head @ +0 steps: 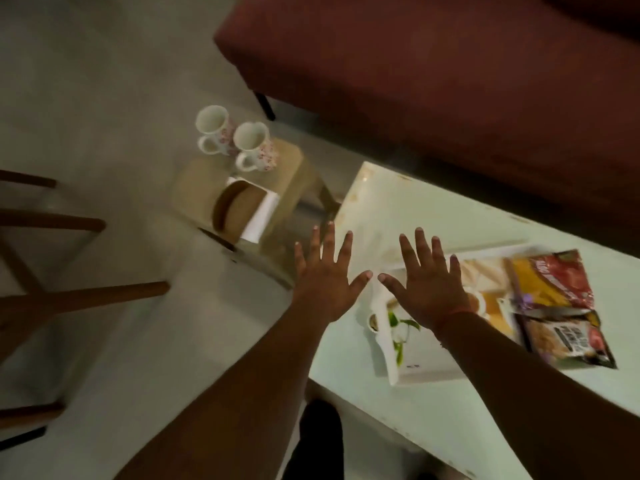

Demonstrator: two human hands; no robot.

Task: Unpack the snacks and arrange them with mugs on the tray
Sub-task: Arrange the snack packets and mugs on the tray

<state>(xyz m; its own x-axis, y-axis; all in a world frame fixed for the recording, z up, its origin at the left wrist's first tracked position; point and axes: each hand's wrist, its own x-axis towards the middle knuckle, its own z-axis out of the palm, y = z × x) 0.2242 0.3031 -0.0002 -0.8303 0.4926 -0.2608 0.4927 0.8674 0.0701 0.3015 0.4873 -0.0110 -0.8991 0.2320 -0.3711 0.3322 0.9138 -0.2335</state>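
Two white floral mugs stand side by side on a small beige stool at upper centre. A white printed tray lies on the pale table, with two snack packets on its right part: a red-yellow one and a dark one. My left hand hovers spread and empty over the table's left edge. Over the tray's left end my right hand is spread flat, holding nothing.
A holder with round brown coasters sits on the stool's near side. A dark red sofa runs behind the table. Wooden chair legs stand at the left. The floor between them is pale grey.
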